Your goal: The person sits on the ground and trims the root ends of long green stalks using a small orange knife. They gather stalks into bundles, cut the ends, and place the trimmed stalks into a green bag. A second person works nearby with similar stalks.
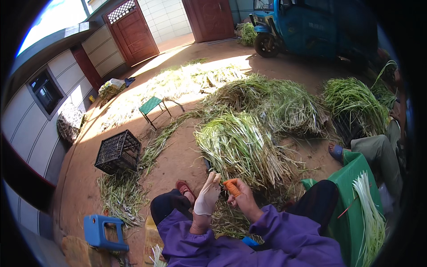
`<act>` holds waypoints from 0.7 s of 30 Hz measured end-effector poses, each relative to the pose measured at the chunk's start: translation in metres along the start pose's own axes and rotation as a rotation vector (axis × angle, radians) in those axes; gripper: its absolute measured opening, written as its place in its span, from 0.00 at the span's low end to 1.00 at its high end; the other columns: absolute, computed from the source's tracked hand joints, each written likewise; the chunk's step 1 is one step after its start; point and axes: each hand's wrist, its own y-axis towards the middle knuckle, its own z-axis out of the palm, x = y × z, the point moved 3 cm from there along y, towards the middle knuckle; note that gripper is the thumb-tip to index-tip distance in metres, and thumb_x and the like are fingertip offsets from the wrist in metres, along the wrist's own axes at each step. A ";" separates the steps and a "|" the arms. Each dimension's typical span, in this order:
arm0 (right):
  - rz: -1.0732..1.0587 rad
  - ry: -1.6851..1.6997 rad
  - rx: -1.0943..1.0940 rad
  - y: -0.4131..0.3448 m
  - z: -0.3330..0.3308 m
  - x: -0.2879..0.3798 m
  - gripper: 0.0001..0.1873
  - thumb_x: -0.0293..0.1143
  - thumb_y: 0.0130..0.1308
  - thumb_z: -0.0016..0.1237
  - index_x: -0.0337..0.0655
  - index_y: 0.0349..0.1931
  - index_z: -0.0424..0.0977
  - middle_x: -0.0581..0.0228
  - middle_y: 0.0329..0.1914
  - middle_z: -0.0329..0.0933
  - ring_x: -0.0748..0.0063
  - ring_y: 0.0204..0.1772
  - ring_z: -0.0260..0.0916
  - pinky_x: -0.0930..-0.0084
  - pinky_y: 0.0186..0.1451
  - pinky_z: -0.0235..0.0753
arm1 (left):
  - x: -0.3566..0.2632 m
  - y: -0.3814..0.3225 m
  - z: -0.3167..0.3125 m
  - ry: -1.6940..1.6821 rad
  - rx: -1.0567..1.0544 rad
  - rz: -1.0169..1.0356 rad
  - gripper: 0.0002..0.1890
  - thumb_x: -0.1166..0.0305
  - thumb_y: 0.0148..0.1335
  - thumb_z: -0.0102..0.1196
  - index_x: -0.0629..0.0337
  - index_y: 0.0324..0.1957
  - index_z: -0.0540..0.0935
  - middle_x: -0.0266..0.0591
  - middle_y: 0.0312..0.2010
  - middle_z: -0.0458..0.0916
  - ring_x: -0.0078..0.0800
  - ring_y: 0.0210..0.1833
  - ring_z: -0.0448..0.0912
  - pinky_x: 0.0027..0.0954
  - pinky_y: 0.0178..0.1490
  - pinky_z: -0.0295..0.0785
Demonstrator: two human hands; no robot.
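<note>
My left hand [207, 199] wears a thin whitish glove and points its fingers upward. Close beside it, my right hand [245, 199] has curled fingers, with orange finger covers on some of them. The fingertips of both hands nearly meet; whether anything thin lies between them cannot be made out. Just beyond the hands lies a large heap of long green-and-white stalks [238, 147], probably garlic shoots or chives, with pale ends toward the lower right. Loose stalks and trimmings [230, 220] litter the ground between my knees.
At right, a bundle of pale stalks [368, 213] rests on a green sheet [347, 173]. Another person's leg [377, 147] is beyond it. More stalk heaps [287, 103] lie ahead. Leftward stand a black crate [118, 152], a blue stool [105, 232] and a green-topped stool [150, 105]. A blue three-wheeler [300, 30] is parked behind.
</note>
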 end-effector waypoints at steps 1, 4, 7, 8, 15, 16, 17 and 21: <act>-0.020 -0.032 -0.038 0.000 -0.002 -0.001 0.16 0.42 0.77 0.46 0.39 0.53 0.73 0.71 0.40 0.76 0.89 0.29 0.70 0.90 0.27 0.67 | 0.008 0.000 -0.006 0.265 -0.029 0.043 0.24 0.68 0.73 0.37 0.60 0.70 0.65 0.38 0.72 0.64 0.29 0.76 0.57 0.34 0.82 0.44; -0.113 -0.092 -0.075 0.004 -0.003 -0.004 0.18 0.42 0.77 0.46 0.37 0.56 0.71 0.70 0.44 0.77 0.87 0.38 0.73 0.86 0.39 0.72 | 0.024 -0.002 -0.021 0.727 -0.115 0.037 0.23 0.66 0.73 0.39 0.55 0.69 0.67 0.37 0.69 0.68 0.25 0.74 0.60 0.36 0.82 0.44; -0.195 -0.058 -0.059 0.008 0.000 -0.004 0.20 0.42 0.78 0.46 0.36 0.60 0.70 0.68 0.49 0.77 0.84 0.49 0.72 0.81 0.50 0.74 | 0.027 -0.008 -0.018 2.170 0.138 0.238 0.24 0.66 0.76 0.38 0.54 0.72 0.63 0.50 0.69 0.67 0.39 0.72 0.65 0.45 0.78 0.58; -0.157 -0.035 -0.071 0.008 0.000 -0.005 0.21 0.42 0.78 0.46 0.36 0.61 0.69 0.68 0.51 0.77 0.84 0.52 0.72 0.80 0.53 0.74 | 0.030 -0.009 -0.019 2.704 0.272 0.295 0.23 0.66 0.77 0.38 0.53 0.72 0.63 0.54 0.68 0.67 0.44 0.71 0.66 0.48 0.75 0.63; 0.082 0.205 0.069 0.003 -0.001 -0.007 0.23 0.46 0.78 0.43 0.38 0.62 0.68 0.69 0.52 0.76 0.82 0.52 0.72 0.80 0.54 0.73 | 0.015 -0.004 -0.019 2.514 -0.015 0.246 0.25 0.60 0.79 0.34 0.55 0.74 0.59 0.59 0.73 0.59 0.46 0.63 0.74 0.48 0.67 0.72; 0.031 0.198 0.089 0.004 -0.001 -0.007 0.22 0.46 0.78 0.43 0.38 0.61 0.69 0.69 0.52 0.76 0.83 0.51 0.72 0.80 0.53 0.74 | 0.014 -0.002 -0.019 2.586 -0.009 0.214 0.26 0.58 0.79 0.34 0.55 0.74 0.59 0.59 0.74 0.58 0.46 0.62 0.74 0.47 0.66 0.72; -0.030 0.163 0.065 0.008 0.001 -0.008 0.19 0.44 0.78 0.45 0.38 0.57 0.71 0.71 0.48 0.77 0.85 0.47 0.72 0.82 0.52 0.74 | 0.012 -0.001 -0.020 2.627 -0.014 0.183 0.27 0.57 0.79 0.33 0.55 0.74 0.59 0.59 0.74 0.57 0.46 0.64 0.73 0.46 0.66 0.73; -0.077 0.158 0.014 0.012 0.000 -0.016 0.15 0.41 0.78 0.45 0.38 0.49 0.76 0.75 0.39 0.77 0.87 0.42 0.71 0.84 0.47 0.73 | 0.005 0.005 -0.024 2.515 -0.091 0.187 0.30 0.52 0.79 0.31 0.59 0.75 0.57 0.54 0.76 0.54 0.45 0.72 0.65 0.42 0.65 0.72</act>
